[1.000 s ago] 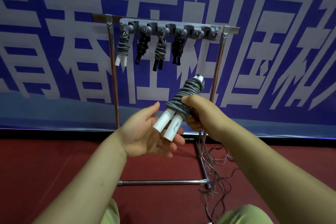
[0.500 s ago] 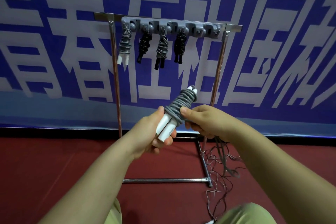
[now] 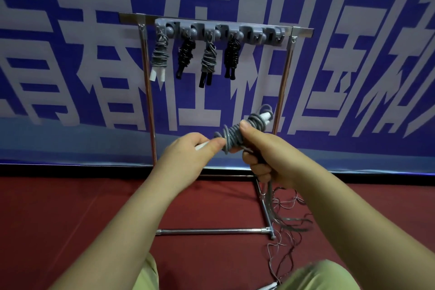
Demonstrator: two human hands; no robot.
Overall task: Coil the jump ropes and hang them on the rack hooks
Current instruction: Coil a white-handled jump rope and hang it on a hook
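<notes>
The grey rope bundle (image 3: 243,130) slants up-right between the hands, left hand (image 3: 188,155) pinching its lower end, right hand (image 3: 263,155) gripping mid-coil, below the rack's 1 free right hook (image 3: 273,36).

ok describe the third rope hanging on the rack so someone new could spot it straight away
Find the metal rack standing before the blue and white banner, with a grey hook strip across its top. Four coiled ropes hang there; count to the third from the left, the grey coiled jump rope with black handles. Its neighbours are all black, and the other grey rope has white handles.
</notes>
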